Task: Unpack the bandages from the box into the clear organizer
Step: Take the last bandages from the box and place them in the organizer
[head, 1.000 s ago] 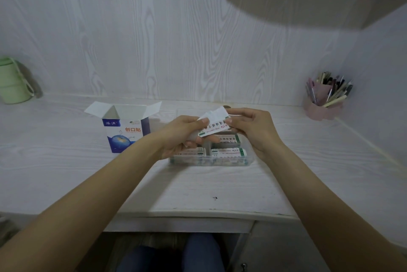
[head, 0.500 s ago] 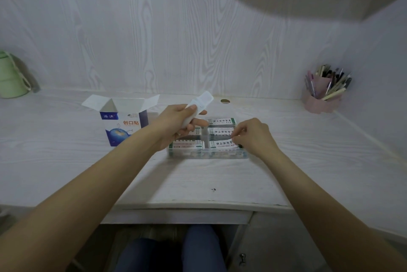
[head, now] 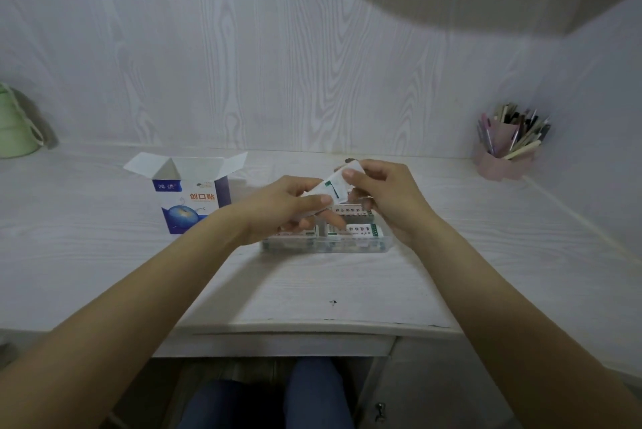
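Head view
Left hand (head: 278,209): grip pinches the lower end of a bandage (head: 333,187), thumb on top.
Right hand (head: 385,192): grip pinches the upper end of the same bandage, fingers curled round it.
Bandage: tilted, held just above the organizer (head: 361,247).
Organizer: on the tabletop (head: 312,289), more bandages lying in its compartments.
Box (head: 192,196): flaps open, left of the organizer.
Pen cup (head: 503,154): far right.
Green container (head: 15,126): far left.
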Demonstrator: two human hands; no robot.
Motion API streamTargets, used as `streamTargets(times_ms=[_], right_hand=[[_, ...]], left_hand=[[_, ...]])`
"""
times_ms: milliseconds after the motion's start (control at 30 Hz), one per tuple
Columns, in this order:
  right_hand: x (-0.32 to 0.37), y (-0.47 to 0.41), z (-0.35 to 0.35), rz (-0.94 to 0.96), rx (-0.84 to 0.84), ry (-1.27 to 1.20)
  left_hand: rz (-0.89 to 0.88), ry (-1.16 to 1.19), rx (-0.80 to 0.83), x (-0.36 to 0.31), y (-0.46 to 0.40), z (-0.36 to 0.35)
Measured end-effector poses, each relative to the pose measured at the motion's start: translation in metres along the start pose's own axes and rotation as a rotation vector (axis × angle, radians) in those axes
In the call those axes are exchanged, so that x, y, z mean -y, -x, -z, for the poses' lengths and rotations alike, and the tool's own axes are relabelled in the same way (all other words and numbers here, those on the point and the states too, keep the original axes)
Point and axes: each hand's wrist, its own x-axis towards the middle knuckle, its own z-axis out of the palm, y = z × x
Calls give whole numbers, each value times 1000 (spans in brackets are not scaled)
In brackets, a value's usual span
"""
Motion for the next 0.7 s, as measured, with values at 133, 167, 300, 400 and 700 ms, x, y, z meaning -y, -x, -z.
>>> streamTargets(times_ms=[133, 167, 300, 400, 700], right_hand=[[0, -2, 8, -51, -64, -445], [-2, -4, 13, -72, -89, -520], [-16, -4, 29, -120, -131, -372], [-28, 0, 33, -105, -82, 75], [-32, 1, 15, 43, 58, 769]], left_hand=[[18, -7, -78, -1, -2, 1], [18, 1, -134, 1, -3, 3], [18, 90, -287, 4, -7, 8], [21, 100, -286, 3, -9, 5], [19, 125, -289, 0, -11, -2]])
